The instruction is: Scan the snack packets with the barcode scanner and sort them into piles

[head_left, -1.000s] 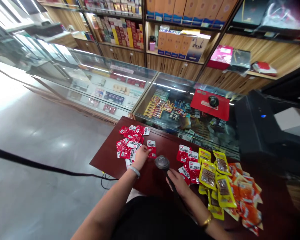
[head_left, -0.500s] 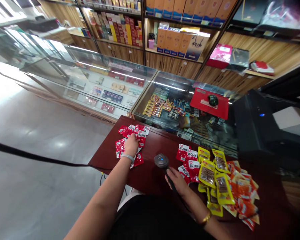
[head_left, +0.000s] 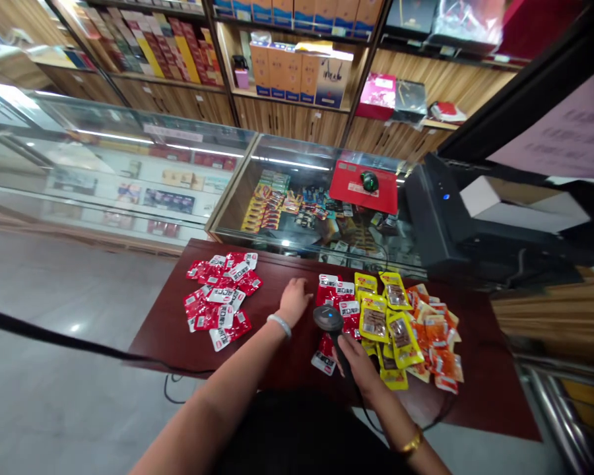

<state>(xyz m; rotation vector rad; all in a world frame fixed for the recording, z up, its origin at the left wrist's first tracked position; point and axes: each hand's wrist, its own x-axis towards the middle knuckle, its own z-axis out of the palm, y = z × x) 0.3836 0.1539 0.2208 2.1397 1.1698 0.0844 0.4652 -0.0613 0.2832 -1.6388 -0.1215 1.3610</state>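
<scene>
My right hand (head_left: 359,364) is wrapped round the handle of a black barcode scanner (head_left: 328,319) with a small blue light on its head. The scanner head partly covers the right-hand group of red snack packets (head_left: 349,315). My left hand (head_left: 294,301), a light bangle on its wrist, is just left of those packets, fingers loosely bent and apart with nothing visible in them. A loose pile of red and white snack packets (head_left: 218,300) lies at the table's left. Yellow snack packets (head_left: 374,316) overlap beside the right-hand red ones, with orange packets (head_left: 436,333) further right.
The dark red table (head_left: 168,330) butts against a glass display case (head_left: 297,158) holding small goods. On the glass lies a red mat (head_left: 344,186) with a black mouse (head_left: 369,181). A black machine (head_left: 430,211) stands at the right. A cable (head_left: 371,422) trails from the scanner.
My left hand has left the left-hand red pile and moved right, towards the other red packets. The scanner has come over the right-hand red packets. The view has turned right.
</scene>
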